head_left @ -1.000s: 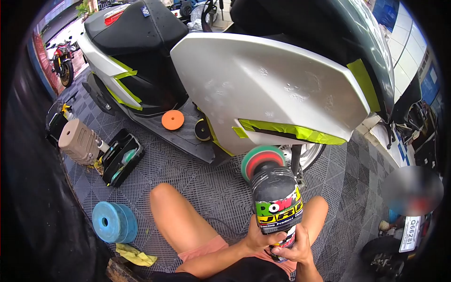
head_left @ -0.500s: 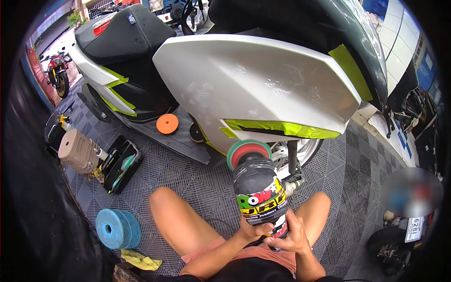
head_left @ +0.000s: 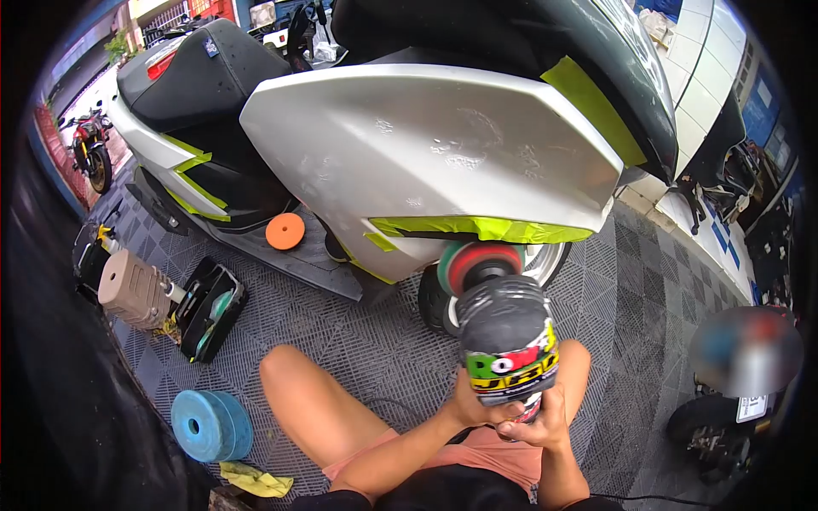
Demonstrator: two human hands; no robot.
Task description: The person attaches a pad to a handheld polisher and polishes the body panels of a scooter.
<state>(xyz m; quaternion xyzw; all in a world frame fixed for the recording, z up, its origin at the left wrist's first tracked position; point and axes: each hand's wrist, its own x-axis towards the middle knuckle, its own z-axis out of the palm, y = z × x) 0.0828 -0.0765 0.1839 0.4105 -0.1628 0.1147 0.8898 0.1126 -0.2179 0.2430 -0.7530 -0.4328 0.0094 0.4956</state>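
Note:
Both hands are wrapped round the handle of a black polisher point(head_left: 509, 324) with colourful stickers. My left hand point(head_left: 473, 402) grips it from the left, and my right hand point(head_left: 543, 422) closes on it from the right. At its far end is a round green and red polishing pad point(head_left: 452, 266), just below the scooter's silver side panel point(head_left: 358, 145). Whether pad and scooter touch, I cannot tell. White smears mark the panel, and yellow-green masking tape point(head_left: 511, 228) runs along its lower edge.
An orange pad point(head_left: 285, 231) lies on the scooter's footboard point(head_left: 319, 271). To the left stand a beige case point(head_left: 128, 289), an open black toolbox point(head_left: 209, 307) and a blue round stool point(head_left: 209, 424). A yellow cloth point(head_left: 256, 479) lies beside it. Another motorcycle point(head_left: 716, 443) is at the right.
The polisher has shifted right and slightly down in the view, still in both hands. The scooter appears further left and higher as my head view has turned.

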